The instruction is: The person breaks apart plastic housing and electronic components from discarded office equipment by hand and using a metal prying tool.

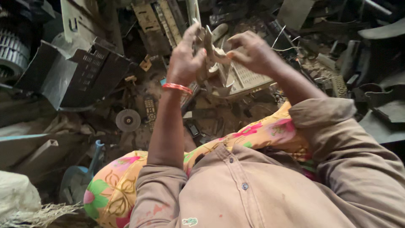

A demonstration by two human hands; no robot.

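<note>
Nearest the camera, at six o'clock, a brown button-up shirt (253, 190) is filling the lower frame, its sleeves rolled up over both forearms. Just beyond it, a floral orange cloth (122, 185) is draping over the person's knees, running from seven o'clock up toward three o'clock.

Both forearms are rising toward twelve o'clock. The left hand (185, 57), wearing a red bangle (177, 87) at the wrist, is closing its fingers around a dirty, beige piece of broken plastic casing (213, 55). The right hand (251, 50) is pinching the same piece from the other side, thumb and fingers pressed together on its edge. The casing piece is being held up in the air between the two hands, just above centre at about twelve o'clock, over a pale slotted plastic panel (247, 78) that is lying on the ground beneath it.

Farther out, at ten o'clock, a dark grey vented housing (80, 71) is sitting open among scrap. At eight o'clock a small grey disc (128, 120) is lying on the dirt, with a black remote control (149, 110) just beside it. At seven o'clock a blue plastic dustpan (80, 177) is resting near a straw broom head (38, 213). Toward two and three o'clock, dark plastic scrap (371, 63) is piling up, too jumbled to tell apart.
</note>
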